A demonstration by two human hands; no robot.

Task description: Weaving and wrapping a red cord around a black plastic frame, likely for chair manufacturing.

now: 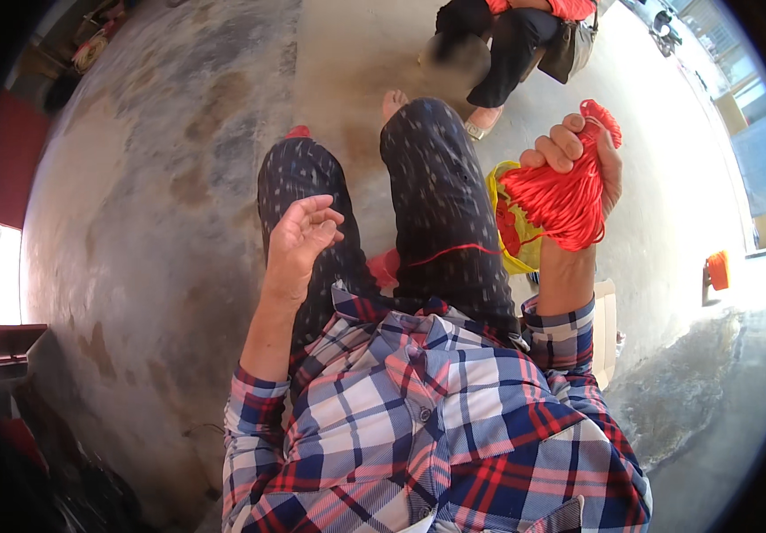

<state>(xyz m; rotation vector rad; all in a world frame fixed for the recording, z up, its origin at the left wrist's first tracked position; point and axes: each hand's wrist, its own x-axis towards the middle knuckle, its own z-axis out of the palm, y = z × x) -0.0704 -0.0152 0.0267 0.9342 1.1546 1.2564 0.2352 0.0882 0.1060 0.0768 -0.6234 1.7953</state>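
Observation:
Raised at the right, my right hand (564,147) is closed around a thick bundle of red cord (565,200), whose many loops hang below the fingers. One loose strand of the cord runs left from it across my right thigh toward my lap. My left hand (306,235) is held over my left thigh with its fingers loosely bent, and nothing shows in it. Beside my right knee, partly behind my right forearm, is a yellow bag or tub (525,258) with more red cord in it. Something red (385,266) shows between my thighs; its kind is unclear.
Ahead, another person sits in dark trousers (518,53) and a red top, a dark bag (570,51) at their side. A concrete floor (152,178) spreads around me. An orange-red object (718,269) stands at the right, and a pale cardboard piece (606,333) lies by my right elbow.

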